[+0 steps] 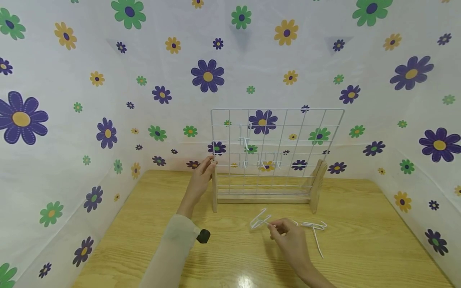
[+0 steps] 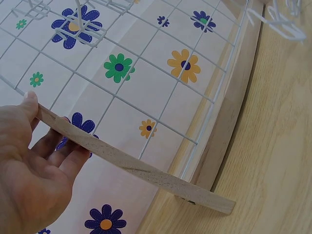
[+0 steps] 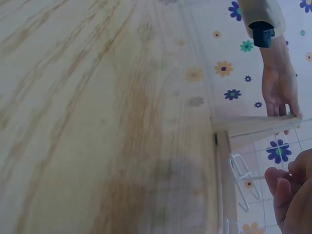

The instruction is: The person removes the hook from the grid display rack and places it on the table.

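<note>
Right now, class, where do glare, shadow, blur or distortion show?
Head: glare low on the tabletop, soft shadow beside the right hand; left wrist: the wooden rail looks bowed, probably lens distortion; right wrist: blurred flowers, apparently reflections, on the tabletop.

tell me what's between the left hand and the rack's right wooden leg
In the head view, the white wire grid, with several white hooks hung on it, fills most of the stretch between the left hand and the right wooden leg.
</note>
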{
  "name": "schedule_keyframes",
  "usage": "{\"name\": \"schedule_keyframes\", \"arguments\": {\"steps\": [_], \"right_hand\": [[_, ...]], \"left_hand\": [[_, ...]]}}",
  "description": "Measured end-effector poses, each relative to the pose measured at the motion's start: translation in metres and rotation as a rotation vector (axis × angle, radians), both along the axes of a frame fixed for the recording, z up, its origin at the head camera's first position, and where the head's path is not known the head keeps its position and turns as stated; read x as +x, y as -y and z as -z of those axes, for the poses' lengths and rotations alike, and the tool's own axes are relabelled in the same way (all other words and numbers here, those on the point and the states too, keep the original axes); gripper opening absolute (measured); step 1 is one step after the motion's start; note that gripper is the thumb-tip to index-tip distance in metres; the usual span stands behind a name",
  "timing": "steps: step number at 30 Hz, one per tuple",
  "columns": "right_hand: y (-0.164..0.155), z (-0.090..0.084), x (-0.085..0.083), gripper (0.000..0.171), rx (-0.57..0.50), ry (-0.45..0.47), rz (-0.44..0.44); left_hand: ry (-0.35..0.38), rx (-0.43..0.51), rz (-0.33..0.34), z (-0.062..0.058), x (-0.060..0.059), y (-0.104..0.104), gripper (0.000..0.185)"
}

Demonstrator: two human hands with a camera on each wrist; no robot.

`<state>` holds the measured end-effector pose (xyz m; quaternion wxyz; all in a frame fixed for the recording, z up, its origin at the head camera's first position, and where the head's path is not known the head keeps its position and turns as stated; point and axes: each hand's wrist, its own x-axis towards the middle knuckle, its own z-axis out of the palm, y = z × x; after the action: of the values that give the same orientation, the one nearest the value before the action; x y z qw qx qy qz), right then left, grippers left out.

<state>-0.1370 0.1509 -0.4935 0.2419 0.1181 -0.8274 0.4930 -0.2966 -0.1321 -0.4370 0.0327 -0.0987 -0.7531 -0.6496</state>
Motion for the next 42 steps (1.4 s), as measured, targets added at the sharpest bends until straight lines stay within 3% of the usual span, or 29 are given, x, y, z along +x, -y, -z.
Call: {"name": "schedule_keyframes", "arguments": {"steps": [15,22,31,42], "right_hand": [[0.011,0.009,-0.005,0.009,0.068,0.109,0.027],[0.014,0.008,-0.002,0.006,0.114,0.155,0.034],[0.016,0.009,0.000,0.014,0.182,0.128,0.021],[0.021,0.008,0.007,0.012,0.192,0.298,-0.059]], "left_hand": [[-0.018,0.016,0.020,0.001,-0.002,0.000,0.050],[0.018,0.017,0.023,-0.004,0.001,0.000,0.051],[-0.004,0.012,0.014,0.001,0.000,0.000,0.051],[-0.013,0.014,0.009,0.002,-0.001,0.000,0.050]]}}
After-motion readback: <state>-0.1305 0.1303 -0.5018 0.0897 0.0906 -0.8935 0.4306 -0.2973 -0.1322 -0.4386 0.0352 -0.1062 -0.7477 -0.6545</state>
